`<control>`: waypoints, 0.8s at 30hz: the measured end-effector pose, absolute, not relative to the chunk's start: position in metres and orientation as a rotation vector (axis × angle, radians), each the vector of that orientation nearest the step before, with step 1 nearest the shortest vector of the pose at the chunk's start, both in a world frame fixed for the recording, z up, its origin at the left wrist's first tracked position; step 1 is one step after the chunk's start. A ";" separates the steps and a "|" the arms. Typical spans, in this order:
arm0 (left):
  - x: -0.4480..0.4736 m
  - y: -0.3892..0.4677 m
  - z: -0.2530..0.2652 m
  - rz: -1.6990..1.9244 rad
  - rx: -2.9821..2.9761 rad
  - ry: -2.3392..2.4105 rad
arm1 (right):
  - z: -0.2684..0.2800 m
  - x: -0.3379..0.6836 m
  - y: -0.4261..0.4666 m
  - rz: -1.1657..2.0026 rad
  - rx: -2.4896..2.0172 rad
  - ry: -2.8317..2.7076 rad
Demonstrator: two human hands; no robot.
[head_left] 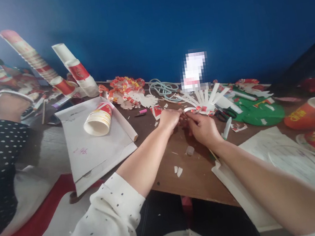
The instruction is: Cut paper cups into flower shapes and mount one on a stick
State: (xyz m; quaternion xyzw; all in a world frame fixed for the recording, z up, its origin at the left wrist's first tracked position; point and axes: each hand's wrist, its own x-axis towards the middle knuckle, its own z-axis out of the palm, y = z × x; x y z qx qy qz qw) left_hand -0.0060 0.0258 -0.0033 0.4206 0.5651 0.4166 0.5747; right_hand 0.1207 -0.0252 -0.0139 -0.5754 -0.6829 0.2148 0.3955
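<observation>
My left hand (170, 119) and my right hand (204, 129) meet over the brown table, fingers pinched together. Between and just beyond them is a paper cup cut into strips (203, 100), its white strips fanned out and some red print near its base. Both hands close on its near edge, where one strip curls by the fingertips; the exact grip is partly hidden behind my fingers. Black-handled scissors (226, 114) and a white marker (227, 128) lie right of my right hand. A small clear block (190, 151) and paper scraps (178, 171) lie nearer me.
Stacked paper cups (98, 122) lie on a white sheet (84, 158) at left. Taller cup stacks (82, 75) lean behind, near a heap of cut red-and-white pieces (127, 89). A green disc (261, 114) and red cups (305, 114) are at right. Another person's hand (9, 104) works at far left.
</observation>
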 end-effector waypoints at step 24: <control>-0.005 0.022 -0.004 0.984 0.926 1.087 | -0.013 0.121 -0.027 0.814 -1.334 -1.567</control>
